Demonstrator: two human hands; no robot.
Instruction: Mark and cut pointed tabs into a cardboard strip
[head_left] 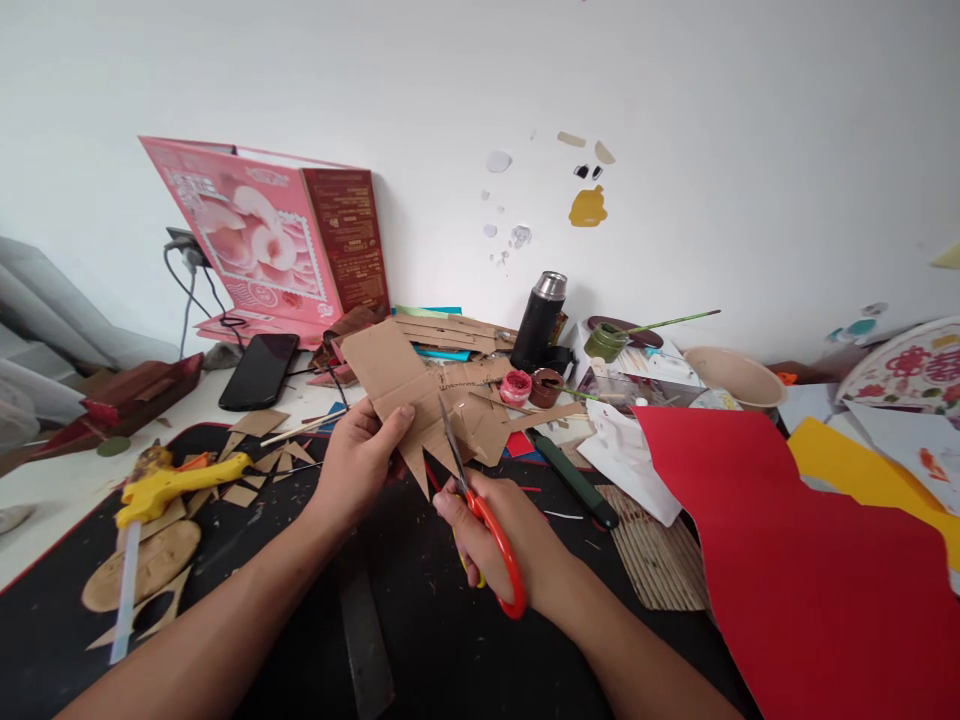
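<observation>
My left hand [367, 445] grips a piece of brown cardboard [416, 395] by its left side, thumb on top and fingers underneath. Notches and pointed tabs run along the cardboard's lower edge, and a line of dark print crosses its upper part. In my right hand [510, 530] is a pair of scissors [504, 560] with red and yellow handles. The blades point up and away from me, lying at the cardboard's lower edge. One blade shows over the cardboard's face; how far the blades are apart is hard to tell.
A yellow glue gun [176, 490] and cardboard scraps lie at left, near a black phone [259, 370]. Behind stand a pink box [255, 240], a black thermos [536, 325] and paint jars [516, 387]. A green utility knife [574, 478] and red paper [810, 570] lie right; a metal ruler [366, 640] lies in front.
</observation>
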